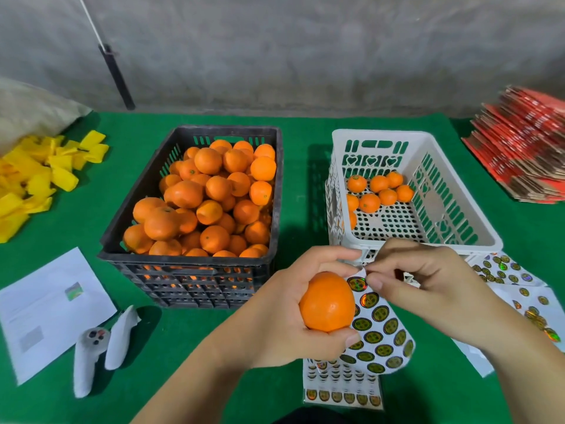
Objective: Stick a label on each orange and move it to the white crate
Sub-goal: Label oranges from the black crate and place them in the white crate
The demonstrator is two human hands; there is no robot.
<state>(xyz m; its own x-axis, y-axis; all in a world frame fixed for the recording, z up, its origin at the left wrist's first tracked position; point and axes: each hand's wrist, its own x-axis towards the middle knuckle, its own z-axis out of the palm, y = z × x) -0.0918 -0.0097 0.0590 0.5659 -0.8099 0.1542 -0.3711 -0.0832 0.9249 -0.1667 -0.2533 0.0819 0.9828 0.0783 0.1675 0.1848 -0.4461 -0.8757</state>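
1. Orange fruit (327, 302) sits gripped in your left hand (293, 313), fingers curled round it, right in front of the white crate (458, 191).
2. Your right hand (428, 289) pinches the top edge of the sticker sheet (382, 335) just beside it.
3. Black crate (275, 191) to the left is heaped with oranges; the white one has a few.

The left hand (290, 304) covers the near side of the orange (327, 302) and the left edge of the curled label sheet (382, 335), so its hold on that sheet cannot be told. The right hand (428, 289) hides the white crate (422, 142)'s near rim. The labels' print is too small to read. The red carton stack (526, 148) and yellow foam nets (33, 179) run off the edges
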